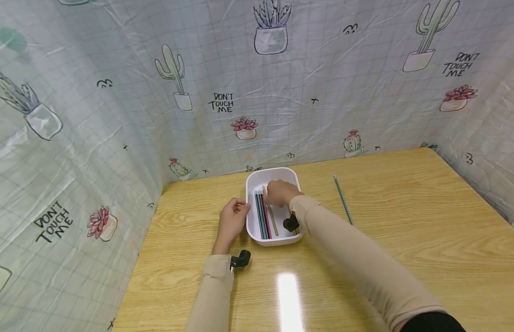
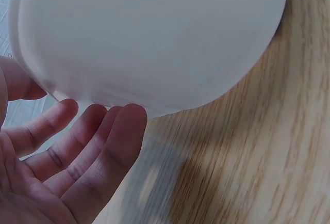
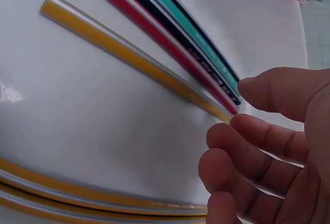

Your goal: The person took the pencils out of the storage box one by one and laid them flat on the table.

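Observation:
A white tray [image 1: 275,242] stands on the wooden table. My left hand [image 1: 232,220] touches its left side, fingertips right at the outer wall in the left wrist view. Inside, my right hand [image 1: 280,192] hovers at the far ends of the pencils, thumb and fingers apart. Its index fingertip is at the end of a slanted yellow pencil [image 3: 134,56]. Beside that lie a red pencil [image 3: 165,48] and black and teal pencils [image 3: 188,30] close together. Two more yellow pencils [image 3: 103,195] lie along the tray's right side, partly hidden by the right wrist in the head view.
A single teal pencil [image 1: 343,199] lies on the table [image 1: 406,221] to the right of the tray, beyond the right forearm. A patterned cloth [image 1: 282,92] hangs close behind the table's back edge and along both sides. Each wrist carries a black camera mount [image 1: 240,259].

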A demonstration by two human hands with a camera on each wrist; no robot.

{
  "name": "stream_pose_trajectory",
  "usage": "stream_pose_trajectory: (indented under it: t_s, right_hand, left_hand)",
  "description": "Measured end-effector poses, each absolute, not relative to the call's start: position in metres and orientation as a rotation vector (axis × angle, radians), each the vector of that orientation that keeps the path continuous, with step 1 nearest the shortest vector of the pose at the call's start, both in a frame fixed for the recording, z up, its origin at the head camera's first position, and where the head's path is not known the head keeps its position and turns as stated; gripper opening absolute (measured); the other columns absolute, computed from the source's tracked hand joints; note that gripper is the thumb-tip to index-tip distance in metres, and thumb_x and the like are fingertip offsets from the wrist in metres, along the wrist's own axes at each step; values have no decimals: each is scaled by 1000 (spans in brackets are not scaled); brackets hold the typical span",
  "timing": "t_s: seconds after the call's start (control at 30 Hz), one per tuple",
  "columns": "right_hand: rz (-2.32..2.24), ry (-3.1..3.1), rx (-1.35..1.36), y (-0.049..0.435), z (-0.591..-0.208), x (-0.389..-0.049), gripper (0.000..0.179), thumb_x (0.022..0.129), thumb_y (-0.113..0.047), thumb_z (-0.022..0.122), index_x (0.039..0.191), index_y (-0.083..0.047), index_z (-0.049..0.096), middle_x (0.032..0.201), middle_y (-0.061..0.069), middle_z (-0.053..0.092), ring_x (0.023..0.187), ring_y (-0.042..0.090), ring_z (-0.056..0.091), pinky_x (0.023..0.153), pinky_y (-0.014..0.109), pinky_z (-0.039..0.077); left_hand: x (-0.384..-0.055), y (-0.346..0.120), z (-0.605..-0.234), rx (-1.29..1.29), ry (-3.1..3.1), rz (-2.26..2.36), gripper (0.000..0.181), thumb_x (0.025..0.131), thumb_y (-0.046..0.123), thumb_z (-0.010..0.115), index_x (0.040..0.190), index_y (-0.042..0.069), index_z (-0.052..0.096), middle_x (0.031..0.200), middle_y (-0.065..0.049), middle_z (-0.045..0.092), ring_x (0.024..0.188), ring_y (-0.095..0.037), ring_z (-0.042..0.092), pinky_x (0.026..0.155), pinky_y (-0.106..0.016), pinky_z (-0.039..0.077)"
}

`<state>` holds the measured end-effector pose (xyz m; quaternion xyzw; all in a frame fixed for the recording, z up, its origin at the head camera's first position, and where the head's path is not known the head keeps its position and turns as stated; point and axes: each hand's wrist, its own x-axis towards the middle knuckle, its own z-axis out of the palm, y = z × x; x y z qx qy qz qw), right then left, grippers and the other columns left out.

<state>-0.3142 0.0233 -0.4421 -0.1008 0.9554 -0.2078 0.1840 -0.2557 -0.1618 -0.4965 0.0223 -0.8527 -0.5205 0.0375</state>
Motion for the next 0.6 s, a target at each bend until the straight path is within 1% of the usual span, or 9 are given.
stream_pose_trajectory:
  t_s: [0.17, 0.27, 0.5, 0.6]
  right_hand:
    - [-545, 2701, -272, 21, -451, -317, 21, 90, -24, 69, 75, -14, 59, 66, 2, 60, 56, 15, 54, 52, 30, 41]
    - [-524, 2714, -271, 20, -455, -317, 22, 89, -24, 69, 73, -14, 58, 67, 2, 60, 58, 16, 55, 53, 31, 42]
    - [-494, 2755, -261, 19, -463, -318, 15, 87, -24, 70, 81, -13, 63, 84, 6, 66, 73, 22, 61, 64, 36, 46]
    - [-481, 2766, -248, 19, -465, -317, 13, 87, -24, 70, 83, -12, 65, 89, 6, 68, 77, 23, 61, 67, 37, 47]
  left_hand:
    - [-255, -161, -496, 71, -2619, -1591, 23, 99, 28, 66, 111, 8, 69, 91, -9, 67, 78, -18, 61, 66, -27, 50]
    - [-255, -161, -496, 72, -2621, -1590, 23, 99, 28, 65, 111, 8, 68, 91, -9, 67, 78, -18, 61, 66, -27, 50]
    - [-255, -161, -495, 80, -2618, -1591, 22, 98, 27, 66, 110, 9, 68, 91, -9, 67, 78, -19, 61, 66, -27, 50]
    - [-256, -162, -496, 78, -2620, -1596, 22, 99, 27, 66, 110, 8, 68, 90, -9, 66, 78, -18, 61, 65, -27, 50]
